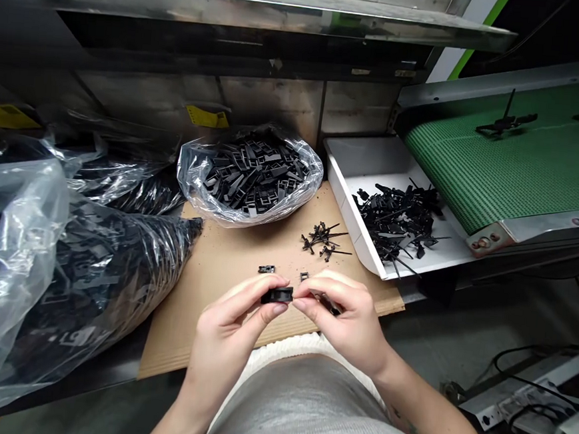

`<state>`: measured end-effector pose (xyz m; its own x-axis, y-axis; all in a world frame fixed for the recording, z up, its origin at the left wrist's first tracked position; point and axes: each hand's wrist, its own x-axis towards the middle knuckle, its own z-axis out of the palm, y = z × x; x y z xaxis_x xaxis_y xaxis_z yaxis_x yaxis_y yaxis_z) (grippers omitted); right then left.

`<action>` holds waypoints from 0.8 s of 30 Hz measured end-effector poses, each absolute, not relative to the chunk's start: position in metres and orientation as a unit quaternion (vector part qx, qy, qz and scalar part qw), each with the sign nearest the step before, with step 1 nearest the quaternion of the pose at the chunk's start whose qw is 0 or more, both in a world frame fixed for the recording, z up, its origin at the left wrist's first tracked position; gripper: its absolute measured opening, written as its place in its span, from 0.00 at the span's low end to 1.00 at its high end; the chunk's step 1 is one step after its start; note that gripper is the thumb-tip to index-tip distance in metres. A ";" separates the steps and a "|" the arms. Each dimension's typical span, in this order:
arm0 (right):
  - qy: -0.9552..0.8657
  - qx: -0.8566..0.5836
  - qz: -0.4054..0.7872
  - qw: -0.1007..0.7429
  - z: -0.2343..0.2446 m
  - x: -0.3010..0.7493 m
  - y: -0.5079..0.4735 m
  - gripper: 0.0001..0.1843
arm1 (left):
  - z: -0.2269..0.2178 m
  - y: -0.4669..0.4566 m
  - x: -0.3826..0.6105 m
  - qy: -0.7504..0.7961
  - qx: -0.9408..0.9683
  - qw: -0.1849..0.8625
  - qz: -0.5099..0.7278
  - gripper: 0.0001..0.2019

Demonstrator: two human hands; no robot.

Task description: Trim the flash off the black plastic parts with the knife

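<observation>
My left hand [228, 329] and my right hand [344, 315] meet over the front edge of a cardboard sheet [225, 265]. Together they pinch a small black plastic part [277, 295] between thumbs and fingertips. My right hand also has another dark piece [330, 305] tucked under its fingers. Two tiny black pieces [266, 269] lie on the cardboard just beyond my hands. A small heap of black sprue pieces [324, 240] rests further back to the right.
A clear bag of black plastic parts [253, 174] sits at the back. Larger bags [65, 266] fill the left. A white tray [368, 163] holds black sprues beside a green conveyor belt [514, 168]. Power strips and cables [521, 396] lie on the floor at right.
</observation>
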<state>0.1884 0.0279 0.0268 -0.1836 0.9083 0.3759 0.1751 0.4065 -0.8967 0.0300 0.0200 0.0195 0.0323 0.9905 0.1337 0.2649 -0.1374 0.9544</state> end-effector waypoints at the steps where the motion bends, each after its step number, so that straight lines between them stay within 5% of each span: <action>1: -0.689 -0.401 0.344 0.497 0.027 0.187 0.027 0.05 | 0.020 0.020 0.030 0.527 0.600 0.393 0.456 0.08; 8: -0.662 -0.476 0.325 0.479 0.025 0.196 0.027 0.08 | 0.022 0.018 0.031 0.528 0.632 0.358 0.440 0.09; 14: -0.707 -0.480 0.380 0.355 0.025 0.208 0.025 0.12 | 0.018 0.017 0.030 0.473 0.696 0.274 0.466 0.16; 24: -0.710 -0.446 0.370 0.401 0.027 0.201 0.019 0.10 | 0.019 0.016 0.031 0.433 0.761 0.174 0.451 0.20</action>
